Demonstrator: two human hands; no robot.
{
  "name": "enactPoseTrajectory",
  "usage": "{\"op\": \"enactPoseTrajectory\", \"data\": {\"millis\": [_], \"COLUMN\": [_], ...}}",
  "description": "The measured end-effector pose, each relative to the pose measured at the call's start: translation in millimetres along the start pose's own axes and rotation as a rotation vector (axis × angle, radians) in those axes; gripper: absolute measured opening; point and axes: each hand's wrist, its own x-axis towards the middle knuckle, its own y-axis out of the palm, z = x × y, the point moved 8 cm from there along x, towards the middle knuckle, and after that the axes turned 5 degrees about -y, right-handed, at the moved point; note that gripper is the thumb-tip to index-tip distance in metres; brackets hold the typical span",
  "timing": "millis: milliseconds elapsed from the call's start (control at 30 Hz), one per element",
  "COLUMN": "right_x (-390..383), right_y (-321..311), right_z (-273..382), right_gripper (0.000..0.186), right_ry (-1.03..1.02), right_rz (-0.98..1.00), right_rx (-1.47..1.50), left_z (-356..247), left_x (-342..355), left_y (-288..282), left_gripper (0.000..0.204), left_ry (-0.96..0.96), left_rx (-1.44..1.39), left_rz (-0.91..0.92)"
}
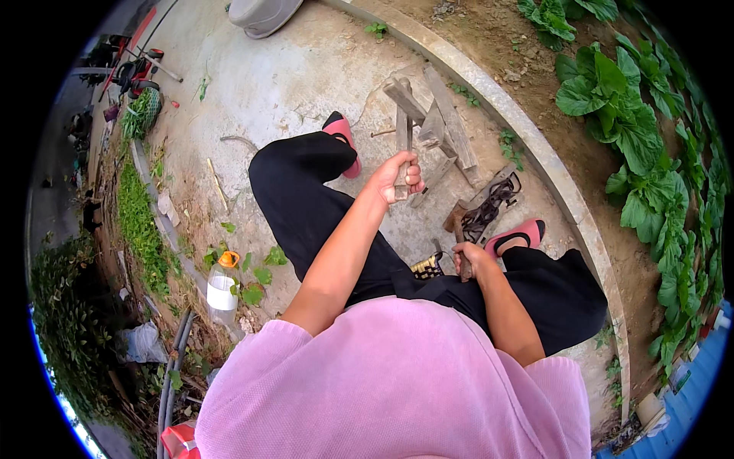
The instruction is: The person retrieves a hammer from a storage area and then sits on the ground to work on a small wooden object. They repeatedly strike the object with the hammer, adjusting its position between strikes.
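Observation:
My left hand (399, 176) is closed round the near end of a grey, weathered wooden stick (404, 126), which points away from me. Its far part is beside a small pile of wooden boards (451, 122). Lower and to the right, my right hand (475, 262) grips the wooden handle of what looks like a hatchet (456, 220), its rusty brown head pointing away from me. Just past that head lies a dark, openwork metal object (493, 205) whose kind I cannot make out. A yellow and black patterned thing (428, 266) shows partly between my legs.
A curved concrete curb (535, 134) runs along the right, with leafy green plants (612, 99) beyond it. A clear plastic bottle with an orange cap (222, 291) stands at the left near weeds. A grey tub (264, 14) sits at the far edge.

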Motion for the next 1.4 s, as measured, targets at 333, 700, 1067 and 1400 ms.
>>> {"op": "enactPoseTrajectory", "data": {"millis": [333, 700, 1067, 1400], "right_x": [11.4, -7.1, -45.4, -13.4], "right_y": [-9.9, -40.6, -65.6, -97.9], "right_z": [8.3, 39.4, 81.0, 66.5], "right_gripper": [0.026, 0.024, 0.033, 0.045], "right_ry": [0.010, -0.052, -0.136, -0.187], "right_rz": [-0.083, -0.112, -0.275, -0.426], "right_rx": [-0.143, -0.279, -0.850, -1.333], "left_z": [8.6, 3.2, -3.4, 30.0], "left_x": [-38.9, -50.4, -62.6, -61.8], "left_y": [28.8, 26.3, 49.7, 57.5], "left_gripper": [0.014, 0.016, 0.019, 0.028], "left_ry": [0.112, 0.235, 0.354, -0.002], "left_rx": [0.210, 0.477, 0.825, 0.456], "left_rz": [0.078, -0.357, -0.397, -0.032]}}
